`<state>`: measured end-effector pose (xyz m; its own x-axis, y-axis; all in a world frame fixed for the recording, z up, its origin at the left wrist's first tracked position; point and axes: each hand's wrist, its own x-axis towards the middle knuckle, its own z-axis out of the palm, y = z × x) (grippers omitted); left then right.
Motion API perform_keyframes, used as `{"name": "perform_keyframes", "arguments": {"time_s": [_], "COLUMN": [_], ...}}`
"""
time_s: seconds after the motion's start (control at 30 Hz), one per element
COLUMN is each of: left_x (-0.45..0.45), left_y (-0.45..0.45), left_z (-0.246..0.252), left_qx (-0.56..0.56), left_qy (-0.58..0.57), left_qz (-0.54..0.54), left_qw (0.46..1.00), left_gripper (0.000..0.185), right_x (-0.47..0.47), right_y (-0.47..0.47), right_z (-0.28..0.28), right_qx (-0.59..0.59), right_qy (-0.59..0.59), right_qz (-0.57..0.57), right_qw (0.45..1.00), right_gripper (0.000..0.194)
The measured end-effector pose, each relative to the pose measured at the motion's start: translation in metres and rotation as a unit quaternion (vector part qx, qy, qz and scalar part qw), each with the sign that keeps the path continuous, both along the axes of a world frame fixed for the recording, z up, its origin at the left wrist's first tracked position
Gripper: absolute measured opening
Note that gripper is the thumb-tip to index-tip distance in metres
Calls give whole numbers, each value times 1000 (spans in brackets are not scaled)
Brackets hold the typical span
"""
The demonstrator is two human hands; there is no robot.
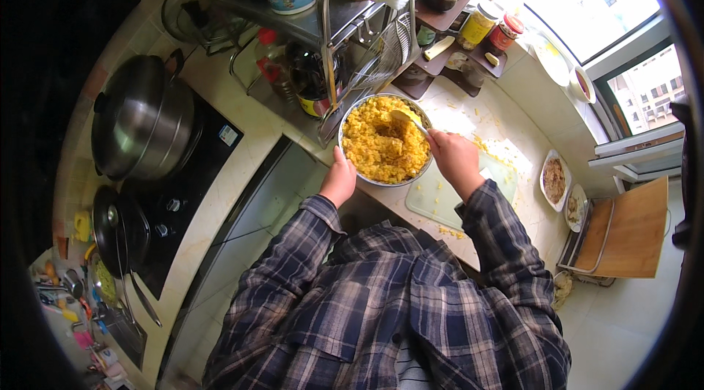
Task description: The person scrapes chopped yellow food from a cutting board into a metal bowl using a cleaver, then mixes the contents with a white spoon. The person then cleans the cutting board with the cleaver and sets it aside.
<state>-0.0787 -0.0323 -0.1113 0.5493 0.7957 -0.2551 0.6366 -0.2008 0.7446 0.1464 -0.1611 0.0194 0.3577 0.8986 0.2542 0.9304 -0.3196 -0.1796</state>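
A round metal bowl (405,183) is filled nearly to the rim with a crumbly yellow food mixture (367,140), hollowed in the middle. My left hand (339,178) grips the bowl's near-left edge, thumb up along the rim. In my right hand (455,159) is a metal spoon (410,117), whose bowl end rests in the mixture near the far side. Under and beside my right forearm lies a pale green cutting board (440,203) with yellow crumbs on it.
A metal rack (330,21) with bottles stands behind the bowl. Jars (477,25) sit on a brown corner shelf. Plates of food (554,180) and a wooden board (627,230) are at the right. A large steel pot (146,118) and a black frying pan (110,230) occupy the cooktop (206,156) at left.
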Motion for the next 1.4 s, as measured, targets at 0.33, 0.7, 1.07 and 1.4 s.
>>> {"name": "perform_keyframes", "arguments": {"time_s": [0.33, 0.7, 1.07, 1.4], "left_x": [0, -1, -1, 0], "left_y": [-1, -1, -1, 1], "left_z": [1, -4, -3, -5], "left_qx": [25, 11, 13, 16], "left_qy": [-12, -15, -7, -3], "left_qz": [-4, -1, 2, -4], "left_qw": [1000, 1000, 1000, 1000], "left_gripper": [60, 61, 60, 60], "right_x": [-21, -41, -30, -45], "right_y": [-2, -10, -37, -6], "right_z": [-9, -21, 16, -12], "right_qx": [-56, -128, -108, -4], "right_qy": [64, 82, 120, 234], "right_qz": [44, -52, -80, -91], "right_qw": [995, 987, 984, 968], "right_gripper": [23, 25, 27, 29]}}
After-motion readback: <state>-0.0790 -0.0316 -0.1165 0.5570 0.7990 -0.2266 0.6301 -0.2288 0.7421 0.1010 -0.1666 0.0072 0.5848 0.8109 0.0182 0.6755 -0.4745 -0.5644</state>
